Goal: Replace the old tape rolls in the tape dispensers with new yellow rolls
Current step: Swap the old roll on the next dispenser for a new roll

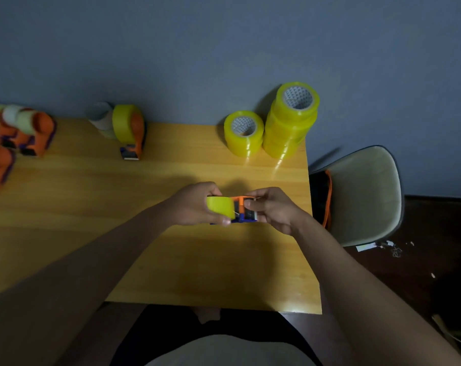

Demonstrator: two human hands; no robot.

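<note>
1. Dispenser [243, 211]: orange and blue, held just above the table [171, 260] right of its centre. A yellow roll [220, 206] sits at its 9 o'clock end; the cutter end points to 3 o'clock.
2. Left hand [195, 204]: fingers curled round the yellow roll and the dispenser body, gripping both.
3. Right hand [273, 207]: fingertips pinch the cutter end; whether a tape end lies between them is too small to tell.
4. Handling, judged: the roll looks light and stiff but glossy, so likely slippery on its face; best held by its flat sides or through the core. The plastic dispenser seems rigid; the body is the place to hold, away from the cutter's edge.
5. Spare rolls: a single roll [243, 133] and a stack [291, 120] touching it, at 1 o'clock from the hands.
6. Loaded dispenser [131, 133]: at 11 o'clock, beside a bare core [99, 116].
7. Other dispensers [18, 136]: clustered at 10 o'clock, blurred.
</note>
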